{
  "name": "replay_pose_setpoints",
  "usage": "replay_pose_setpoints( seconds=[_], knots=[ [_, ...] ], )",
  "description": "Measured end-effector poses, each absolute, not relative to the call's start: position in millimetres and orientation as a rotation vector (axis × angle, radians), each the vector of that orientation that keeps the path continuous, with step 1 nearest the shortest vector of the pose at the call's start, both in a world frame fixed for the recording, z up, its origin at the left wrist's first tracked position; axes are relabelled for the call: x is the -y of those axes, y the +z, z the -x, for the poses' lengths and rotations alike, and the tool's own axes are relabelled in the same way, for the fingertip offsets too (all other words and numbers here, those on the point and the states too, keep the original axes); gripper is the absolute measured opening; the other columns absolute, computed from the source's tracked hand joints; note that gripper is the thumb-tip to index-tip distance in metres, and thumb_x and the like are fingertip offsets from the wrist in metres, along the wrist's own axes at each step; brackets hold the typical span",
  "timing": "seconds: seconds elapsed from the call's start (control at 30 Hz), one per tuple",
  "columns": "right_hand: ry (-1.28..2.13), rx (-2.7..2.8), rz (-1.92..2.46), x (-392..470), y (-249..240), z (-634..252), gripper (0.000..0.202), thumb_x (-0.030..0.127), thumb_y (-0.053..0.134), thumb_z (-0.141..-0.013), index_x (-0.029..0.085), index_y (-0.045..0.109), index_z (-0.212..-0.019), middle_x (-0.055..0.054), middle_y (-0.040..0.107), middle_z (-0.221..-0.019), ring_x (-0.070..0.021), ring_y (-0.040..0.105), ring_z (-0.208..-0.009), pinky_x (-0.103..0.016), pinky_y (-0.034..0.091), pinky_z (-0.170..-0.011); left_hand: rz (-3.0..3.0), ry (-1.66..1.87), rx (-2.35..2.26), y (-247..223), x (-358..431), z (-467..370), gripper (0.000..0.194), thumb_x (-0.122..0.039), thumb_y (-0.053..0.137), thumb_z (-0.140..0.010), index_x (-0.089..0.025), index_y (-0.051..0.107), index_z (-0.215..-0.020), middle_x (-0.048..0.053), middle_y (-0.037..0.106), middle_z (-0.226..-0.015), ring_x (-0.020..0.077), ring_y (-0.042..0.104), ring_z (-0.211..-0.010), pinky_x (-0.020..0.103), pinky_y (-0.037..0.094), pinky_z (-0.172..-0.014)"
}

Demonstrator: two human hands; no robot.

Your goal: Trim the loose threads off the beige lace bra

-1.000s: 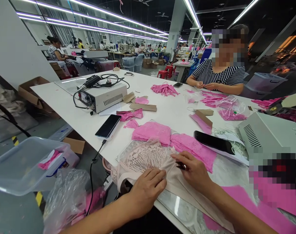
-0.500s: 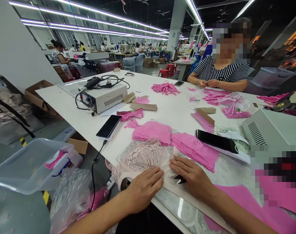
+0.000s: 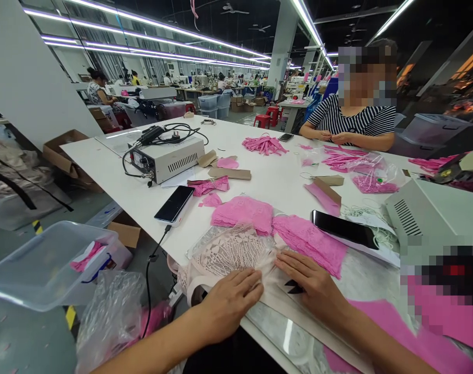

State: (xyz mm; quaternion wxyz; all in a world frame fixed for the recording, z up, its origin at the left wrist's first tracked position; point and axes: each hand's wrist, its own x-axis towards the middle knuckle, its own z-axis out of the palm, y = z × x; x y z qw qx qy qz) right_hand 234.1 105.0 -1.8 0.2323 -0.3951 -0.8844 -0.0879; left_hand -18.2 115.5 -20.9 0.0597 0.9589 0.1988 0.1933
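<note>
A beige lace garment [image 3: 232, 252] lies at the white desk's near edge [image 3: 275, 176]; left hand [image 3: 234, 296] flat on it, grip loose; right hand's [image 3: 312, 278] grip closed round dark snips [image 3: 294, 286]; strip lights [image 3: 182, 32] overhead; red stools [image 3: 262, 121] beyond.

From my end of the feed I can read no words, brands or numbers on anything here. A red patch [image 3: 454, 270] at the right is pixelated past reading. The only sign-like marking I make out is yellow-and-black striped tape [image 3: 70, 316] on the floor [image 3: 26, 337].
</note>
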Motion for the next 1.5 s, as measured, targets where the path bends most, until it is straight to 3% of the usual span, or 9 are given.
replay_pose_setpoints(
  seconds=[0.3, 0.5, 0.7, 0.83, 0.93, 1.13, 1.37, 1.5],
  knots=[
    [-0.161, 2.498, 0.986, -99, -1, -233, 0.064, -0.007, 0.036, -0.06, 0.017, 0.061, -0.115, -0.007, 0.07, -0.109, -0.0206, 0.062, -0.107, -0.038, 0.056, -0.085, -2.919, 0.36, -0.69, -6, -125, 12, 0.031, -0.009, 0.049, -0.079, -0.016, 0.053, -0.109, 0.008, 0.05, -0.135, 0.0247, 0.053, -0.108, 0.038, 0.046, -0.082],
    [-0.164, 2.453, 0.974, -100, -4, -237, 0.066, -0.007, 0.037, -0.062, 0.019, 0.059, -0.118, -0.006, 0.07, -0.109, -0.0203, 0.063, -0.104, -0.037, 0.057, -0.083, -2.896, 0.341, -0.588, -8, -134, 4, 0.065, -0.015, 0.051, -0.073, -0.009, 0.035, -0.136, 0.011, 0.04, -0.144, 0.026, 0.038, -0.128, 0.041, 0.035, -0.1],
    [-0.168, 2.465, 0.988, -99, -3, -237, 0.061, -0.007, 0.038, -0.065, 0.018, 0.06, -0.116, -0.006, 0.071, -0.108, -0.0217, 0.064, -0.1, -0.038, 0.058, -0.08, -2.855, 0.31, -0.666, -6, -142, 4, 0.055, -0.016, 0.049, -0.077, -0.012, 0.045, -0.131, 0.007, 0.044, -0.141, 0.0279, 0.041, -0.127, 0.044, 0.036, -0.099],
    [-0.124, 2.446, 0.996, -100, -7, -239, 0.066, -0.007, 0.037, -0.063, 0.02, 0.059, -0.119, -0.005, 0.07, -0.109, -0.02, 0.064, -0.102, -0.037, 0.057, -0.082, -2.859, 0.455, -0.752, -5, -140, -5, 0.031, -0.018, 0.046, -0.086, -0.014, 0.056, -0.116, 0.007, 0.058, -0.128, 0.025, 0.052, -0.116, 0.041, 0.042, -0.089],
    [-0.074, 2.419, 1.034, -101, -11, -242, 0.071, -0.005, 0.036, -0.058, 0.021, 0.058, -0.121, -0.005, 0.069, -0.111, -0.0192, 0.063, -0.103, -0.038, 0.056, -0.085, -2.913, 0.607, -0.787, -12, -137, -8, 0.023, -0.02, 0.043, -0.092, -0.016, 0.057, -0.11, 0.007, 0.059, -0.125, 0.0234, 0.053, -0.115, 0.039, 0.042, -0.088],
    [-0.06, 2.476, 1.136, -103, -9, -239, 0.076, -0.005, 0.036, -0.058, 0.018, 0.052, -0.129, -0.008, 0.061, -0.124, -0.0215, 0.059, -0.106, -0.041, 0.055, -0.087, -2.914, 0.629, -0.803, -23, -136, -3, 0.022, -0.023, 0.044, -0.093, -0.019, 0.055, -0.113, 0.004, 0.055, -0.132, 0.025, 0.048, -0.121, 0.039, 0.04, -0.093],
    [0.026, 2.477, 1.176, -109, -11, -239, 0.069, -0.009, 0.033, -0.063, 0.017, 0.055, -0.122, -0.008, 0.063, -0.122, -0.0205, 0.059, -0.103, -0.04, 0.055, -0.085, -2.928, 0.618, -0.775, -25, -135, 9, 0.025, -0.018, 0.041, -0.094, -0.017, 0.055, -0.114, 0.003, 0.053, -0.134, 0.0245, 0.044, -0.126, 0.039, 0.038, -0.097],
    [-0.023, 2.513, 1.21, -112, -13, -239, 0.071, -0.009, 0.034, -0.064, 0.018, 0.052, -0.128, -0.007, 0.062, -0.123, -0.0215, 0.057, -0.105, -0.041, 0.054, -0.086, -2.964, 0.638, -0.693, -26, -135, 19, 0.029, -0.014, 0.043, -0.09, -0.014, 0.054, -0.117, 0.005, 0.052, -0.135, 0.0261, 0.043, -0.127, 0.04, 0.036, -0.101]
  ],
)
